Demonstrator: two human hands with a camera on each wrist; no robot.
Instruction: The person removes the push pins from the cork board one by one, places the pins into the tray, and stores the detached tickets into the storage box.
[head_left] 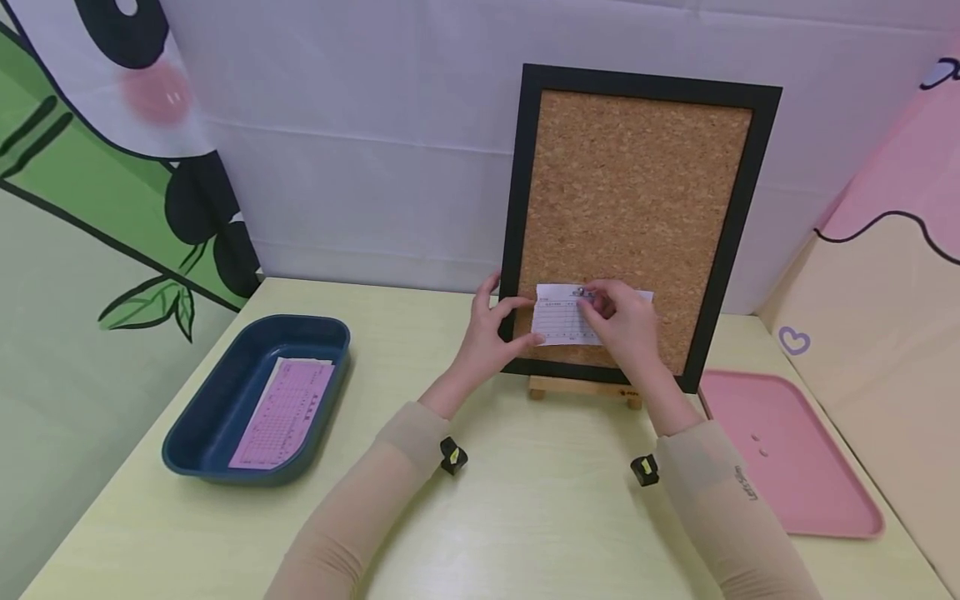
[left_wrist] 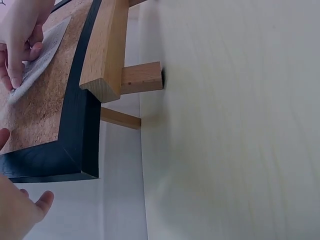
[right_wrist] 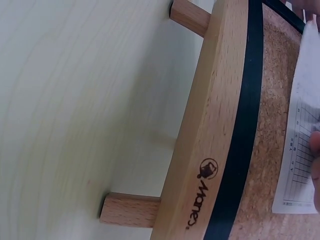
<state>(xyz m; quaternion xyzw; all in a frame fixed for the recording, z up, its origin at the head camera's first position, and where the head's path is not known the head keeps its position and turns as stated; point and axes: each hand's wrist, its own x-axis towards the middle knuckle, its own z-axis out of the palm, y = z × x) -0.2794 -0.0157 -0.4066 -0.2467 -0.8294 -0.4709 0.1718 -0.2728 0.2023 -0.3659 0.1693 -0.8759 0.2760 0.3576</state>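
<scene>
A white printed slip (head_left: 557,321) with ruled rows lies against the lower part of a cork board (head_left: 637,183) in a black frame. My left hand (head_left: 487,337) is at the slip's left edge, thumb and index finger spread apart and touching it near its corners. Over the slip's upper middle, my right hand (head_left: 621,327) pinches a small shiny pin (head_left: 580,292) between thumb and fingertips. That hand covers much of the slip's right half. In the right wrist view, the slip (right_wrist: 295,165) bows slightly off the cork.
The board leans on a wooden easel (left_wrist: 107,50) with short feet. To the left, a dark blue tray (head_left: 180,446) holds pink and white printed slips (head_left: 285,412). A pink tray (head_left: 825,467) at right has small silvery pieces (head_left: 763,452) in it. A fabric backdrop hangs behind.
</scene>
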